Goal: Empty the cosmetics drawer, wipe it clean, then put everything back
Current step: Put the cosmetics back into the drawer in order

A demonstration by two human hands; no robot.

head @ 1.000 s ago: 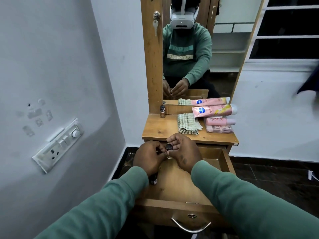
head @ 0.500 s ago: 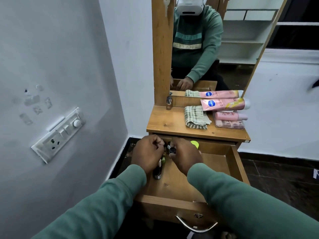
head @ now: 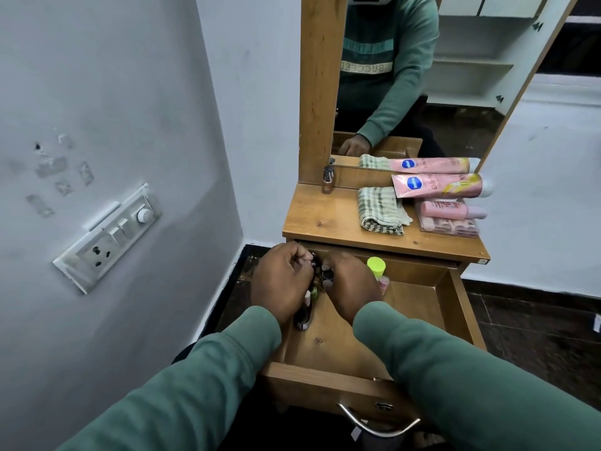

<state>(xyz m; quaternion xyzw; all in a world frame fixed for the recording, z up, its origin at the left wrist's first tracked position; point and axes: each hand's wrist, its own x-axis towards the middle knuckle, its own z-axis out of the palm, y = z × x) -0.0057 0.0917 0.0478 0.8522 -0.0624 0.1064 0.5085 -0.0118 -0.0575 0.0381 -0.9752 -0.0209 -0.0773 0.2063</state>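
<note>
**Both hands busy in the drawer's far left corner**

The drawer (head: 413,304) stands pulled out under the table (head: 312,219). The left hand (head: 281,283) reaches into the drawer's far left corner, its grip curled and pinching small bottles (head: 313,259) at the fingertips. Just to its right, the right hand (head: 353,288) curls down over a dark cap (head: 327,275); I cannot tell whether that grip closes on it. A yellow-green cap (head: 376,265) stands just beyond the right hand. A black bottle (head: 302,319) lies by the left wrist. On the table lie a checked cloth (head: 380,208), a pink tube (head: 439,185) and a pink bottle (head: 452,209).
</note>
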